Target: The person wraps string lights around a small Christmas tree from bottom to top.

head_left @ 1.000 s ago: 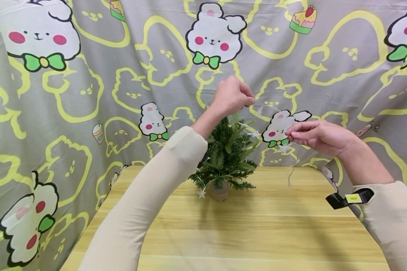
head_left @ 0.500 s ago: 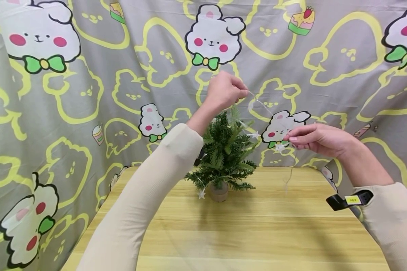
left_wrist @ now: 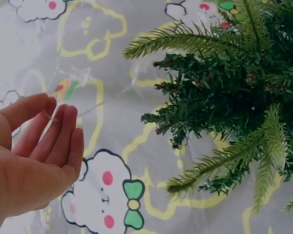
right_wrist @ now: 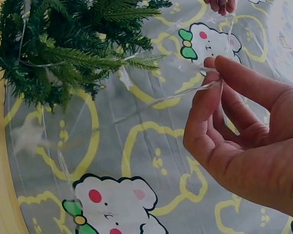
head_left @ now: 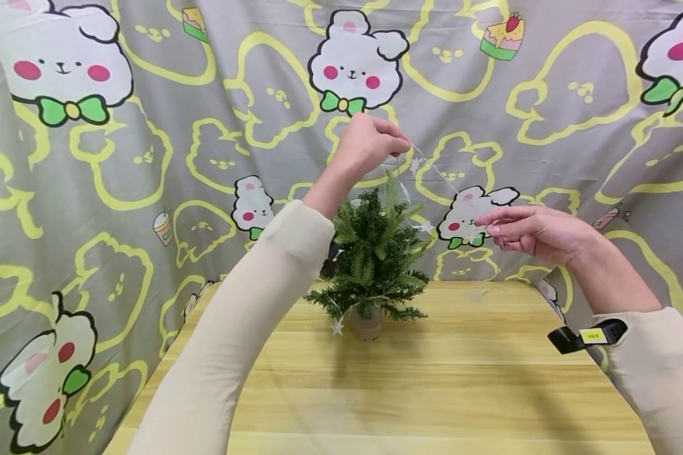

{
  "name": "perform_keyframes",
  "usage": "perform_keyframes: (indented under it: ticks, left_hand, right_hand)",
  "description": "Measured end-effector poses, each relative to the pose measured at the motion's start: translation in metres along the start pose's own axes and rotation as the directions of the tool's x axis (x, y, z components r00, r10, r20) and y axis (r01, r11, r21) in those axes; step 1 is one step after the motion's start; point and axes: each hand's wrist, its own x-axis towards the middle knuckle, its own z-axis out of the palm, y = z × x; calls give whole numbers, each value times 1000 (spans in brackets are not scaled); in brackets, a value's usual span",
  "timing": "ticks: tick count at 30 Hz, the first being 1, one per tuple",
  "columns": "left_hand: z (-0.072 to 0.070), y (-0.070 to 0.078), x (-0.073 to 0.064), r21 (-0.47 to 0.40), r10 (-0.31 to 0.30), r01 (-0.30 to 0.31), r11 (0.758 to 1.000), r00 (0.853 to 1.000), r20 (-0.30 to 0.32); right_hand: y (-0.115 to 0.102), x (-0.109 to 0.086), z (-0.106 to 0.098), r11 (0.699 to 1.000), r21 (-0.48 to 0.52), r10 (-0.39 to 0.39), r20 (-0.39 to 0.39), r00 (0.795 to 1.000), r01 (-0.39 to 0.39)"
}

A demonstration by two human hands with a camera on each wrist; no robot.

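Note:
A small artificial Christmas tree (head_left: pixel 375 253) stands in a round pot (head_left: pixel 367 323) on the table. A thin clear string of star lights (right_wrist: pixel 178 95) runs round its branches; one star (head_left: pixel 338 327) hangs low on the left side. Above and beyond the treetop, my left hand (head_left: pixel 370 144) pinches the string between thumb and fingertips. Right of the tree, my right hand (head_left: pixel 541 235) pinches another stretch of the same string. Between the hands the string slopes down to the right, with a star (head_left: pixel 415 165) near the left one. A blurred star (right_wrist: pixel 29 137) dangles in the right wrist view.
The wooden table (head_left: pixel 432 385) spreads out in front of the tree. A grey curtain (head_left: pixel 284 82) with cartoon rabbits hangs close behind the table and along its sides. A black strap (head_left: pixel 586 335) is round my right wrist.
My left hand has moved left and slightly up, so more string shows stretched between the hands. My right hand stays in nearly the same place, and the string end hanging below it no longer shows clearly.

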Motion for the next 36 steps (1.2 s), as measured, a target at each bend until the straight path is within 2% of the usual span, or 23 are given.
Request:
perform_keyframes:
  ticks: [3,9,12,17,21,30,36]
  left_hand:
    - [-5,-6,3,-15,-5,5,1000,999,-32]
    - [-12,-23,12,-5,-55,55,998,993,-107]
    - [-18,-31,16,-11,-94,93,996,984,-151]
    - [-28,-46,20,-129,-144,118,985,967,-211]
    - [-33,-62,19,-223,-154,103,969,963,-222]
    - [-37,-94,18,-306,-227,155,939,949,-217]
    - [-36,-105,20,-329,-262,188,926,944,-199]
  right_hand:
    - [-1,1,0,1000,19,-9,7,1000,9]
    - [-1,3,-1,999,-1,-40,156,987,41]
    - [-1,4,-1,999,-12,-41,195,980,44]
    - [0,4,-1,999,8,-39,224,974,38]
    - [0,4,-1,999,13,-33,228,973,31]
    - [1,6,-1,998,-54,-27,291,956,45]
    - [1,5,0,997,-65,-21,245,969,38]
